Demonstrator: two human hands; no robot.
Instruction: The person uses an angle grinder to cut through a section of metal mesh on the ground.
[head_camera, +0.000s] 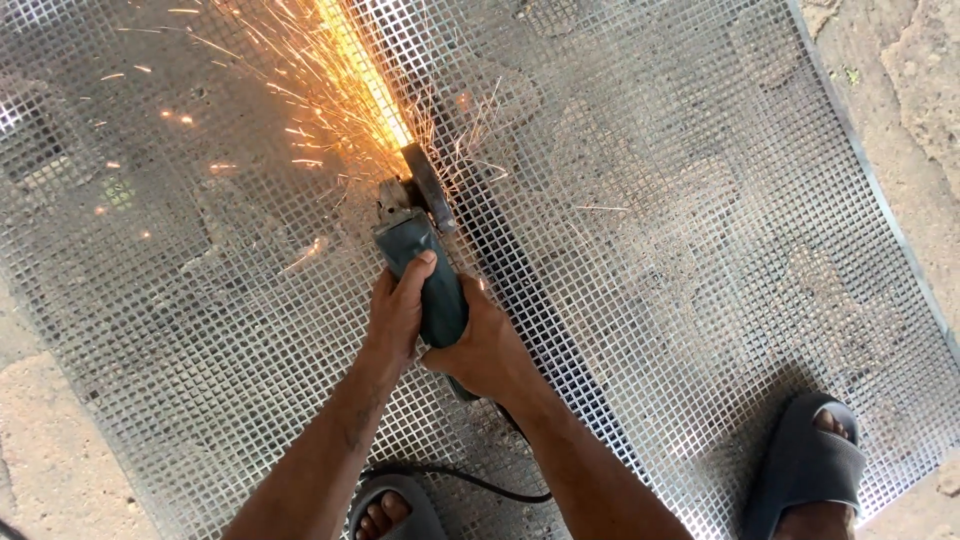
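Observation:
A teal angle grinder (425, 270) lies low over a large sheet of square metal mesh (700, 230) on the ground. Its disc (428, 185) touches the mesh and throws a bright stream of orange sparks (345, 70) away toward the top left. My left hand (397, 310) wraps the grinder's body from the left, thumb on top. My right hand (485, 345) grips the rear of the body from the right. A dark straight line runs along the mesh from the disc back toward me.
My feet in grey slide sandals stand on the mesh, one at the bottom centre (395, 512), one at the bottom right (808, 470). The grinder's black cord (470, 480) trails back between my arms. Bare concrete ground (900, 60) surrounds the sheet.

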